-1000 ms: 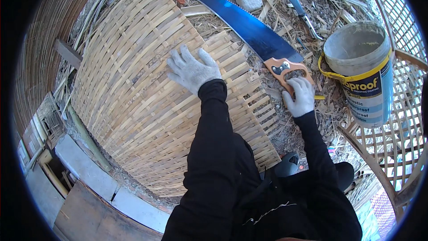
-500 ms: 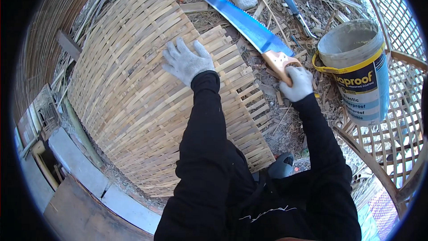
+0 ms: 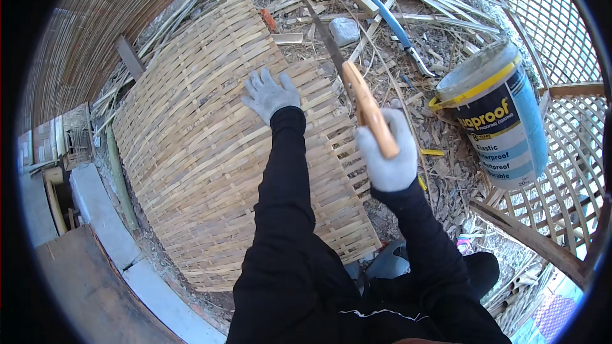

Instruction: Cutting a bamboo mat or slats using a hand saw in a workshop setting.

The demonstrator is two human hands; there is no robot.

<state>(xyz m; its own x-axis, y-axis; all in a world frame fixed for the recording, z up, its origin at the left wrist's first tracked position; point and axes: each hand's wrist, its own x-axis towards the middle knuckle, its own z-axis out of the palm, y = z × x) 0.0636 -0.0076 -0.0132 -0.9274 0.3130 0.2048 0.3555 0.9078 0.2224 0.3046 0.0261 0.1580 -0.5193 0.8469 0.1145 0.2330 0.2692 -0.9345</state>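
A woven bamboo mat (image 3: 191,134) lies on the ground before me, its right edge stepped and showing loose strip ends. My left hand (image 3: 271,95), in a pale grey work glove, presses flat on the mat near that edge with its fingers spread. In a matching glove, my right hand (image 3: 390,153) is closed round the wooden handle of a handsaw (image 3: 364,108). The saw is raised and turned edge-up, so its blade shows as a thin dark line pointing away from me, beside the mat's upper right edge. Whether the blade touches the mat I cannot tell.
A plastic bucket (image 3: 497,121) with a yellow rim stands at the right, before a bamboo lattice (image 3: 561,172). Beyond the saw lie a white stone (image 3: 345,31), a blue-handled tool (image 3: 395,25) and split bamboo strips (image 3: 440,16). Grey blocks (image 3: 105,216) line the lower left.
My right hand has moved left and nearer with the saw, turning its blade from flat to edge-on, closer to the mat. The left hand stays on the mat.
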